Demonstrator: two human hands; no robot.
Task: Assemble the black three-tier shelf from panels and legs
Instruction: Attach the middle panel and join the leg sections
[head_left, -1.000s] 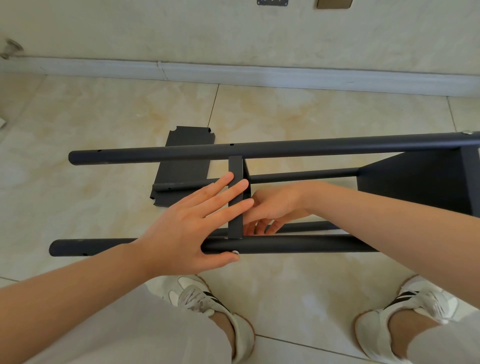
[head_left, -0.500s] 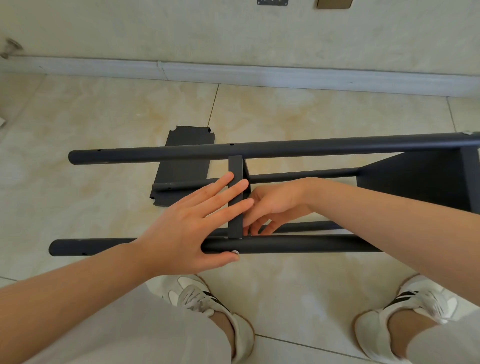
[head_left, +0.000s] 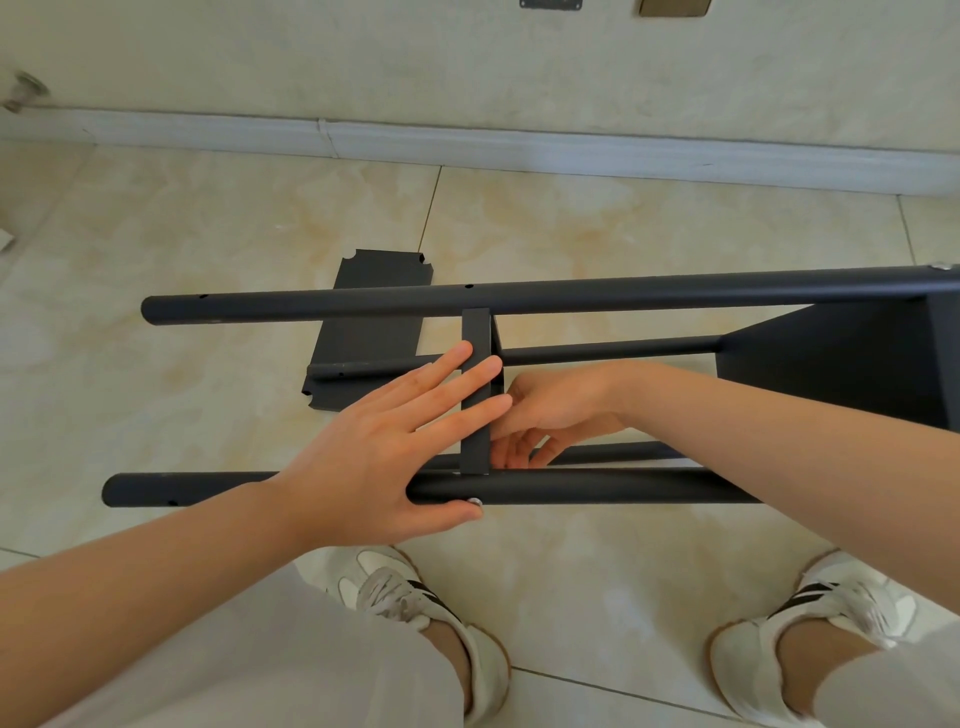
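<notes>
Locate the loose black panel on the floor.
Head view, left of centre: the loose black panel lies flat on the tiled floor beneath the frame's two far legs, just beyond the left hand.

A pale baseboard runs across the far side of the scene. Above it rises a cream, mottled wall, with a dark plate and a brass-coloured plate cut off at the top edge. At the baseboard's left end a small metal doorstop sticks out. Below the baseboard spreads a glossy beige tiled floor with thin grout lines. Well away from the baseboard, at the near edge, stand two white sneakers with dark stripes, one to the left and one to the right.
</notes>
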